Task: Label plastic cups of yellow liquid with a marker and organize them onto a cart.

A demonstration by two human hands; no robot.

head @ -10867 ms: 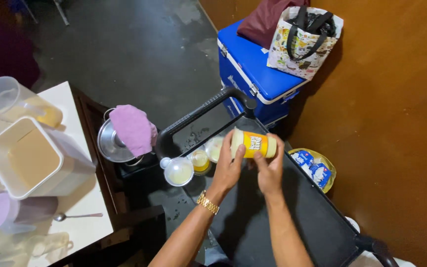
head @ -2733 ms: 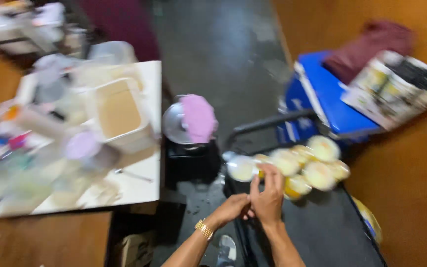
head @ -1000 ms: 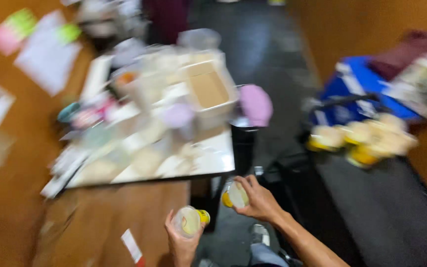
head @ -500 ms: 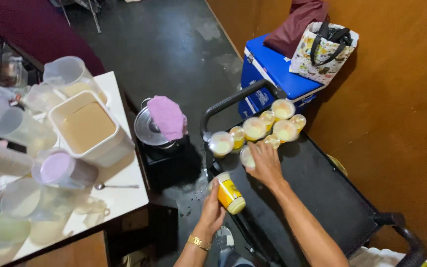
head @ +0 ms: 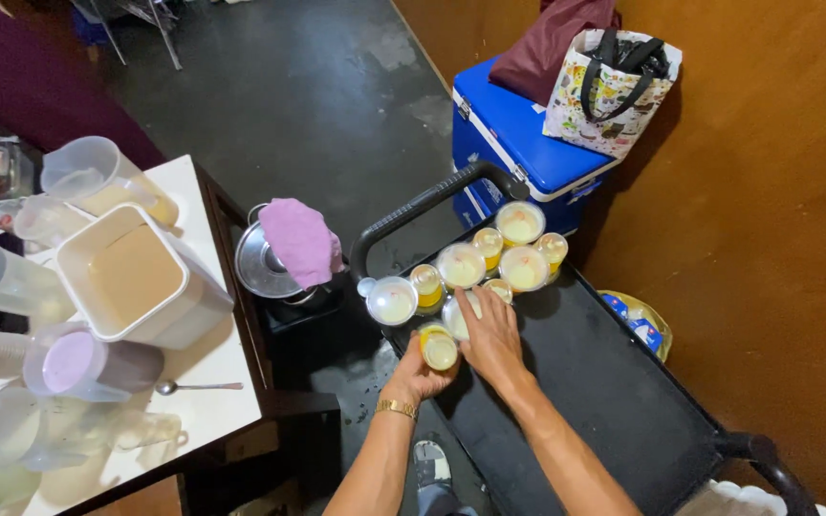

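Left hand [head: 413, 375] is wrapped around a lidded cup [head: 439, 349] of yellow drink at the near edge of the black cart [head: 604, 401]. Right hand [head: 492, 334] lies flat over another cup [head: 458, 313] just beside it, fingers loose, not really gripping. Looks like most of the loading is done: eight or so cups [head: 489, 258] are already clustered at the handle end, though the cart has plenty of room left. Past that sits a blue cooler [head: 513, 143] with a patterned white tote [head: 609, 91] on top.

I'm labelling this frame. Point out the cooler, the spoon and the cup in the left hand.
Cooler [head: 513, 134], head view, on its blue lid.
Spoon [head: 198, 387], head view, on its handle.
Cup [head: 440, 350], head view, on its lid, held by left hand [head: 415, 376].
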